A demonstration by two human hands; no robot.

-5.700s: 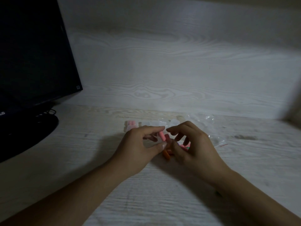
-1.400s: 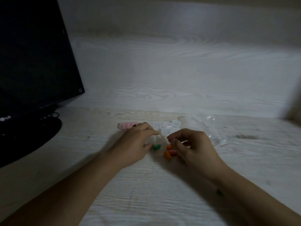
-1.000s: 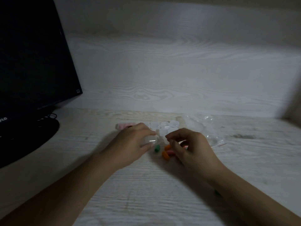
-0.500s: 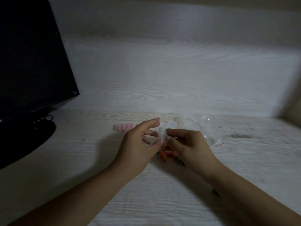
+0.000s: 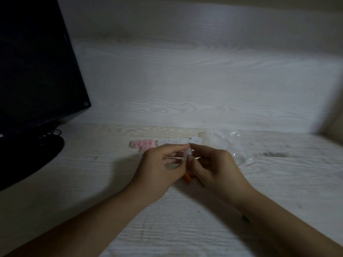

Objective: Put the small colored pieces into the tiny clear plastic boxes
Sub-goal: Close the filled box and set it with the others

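— Holding steady at the middle of the desk (image 5: 74,182): a tiny clear box (image 5: 187,154) is pinched between the left hand (image 5: 159,169) and the right hand (image 5: 215,167), lifted just above the wood.

— How are the fingers set?

— On the left hand, thumb and forefinger are closed on the box's left side, the other fingers curled loosely under. On the right hand, the fingertips (image 5: 192,145) are drawn together on the box's right side. Whether the lid is up or down cannot be told; the plastic is too blurred.

— And the coloured pieces?

— An orange piece (image 5: 187,177) is seen lying on the desk directly below the held box, partly covered by both hands. More pieces may be hidden under the palms, but that cannot be told.

— The other boxes?

— A row of clear boxes (image 5: 176,141) is lined up just behind the held box. At the row's left end, a box filled with pink pieces (image 5: 143,143) is seen. To the right of the held box, a crumpled clear plastic bag (image 5: 228,143) is spread on the desk.

— Anything else?

— Well to the left of the held box, a dark monitor (image 5: 33,67) is stood on its round base.
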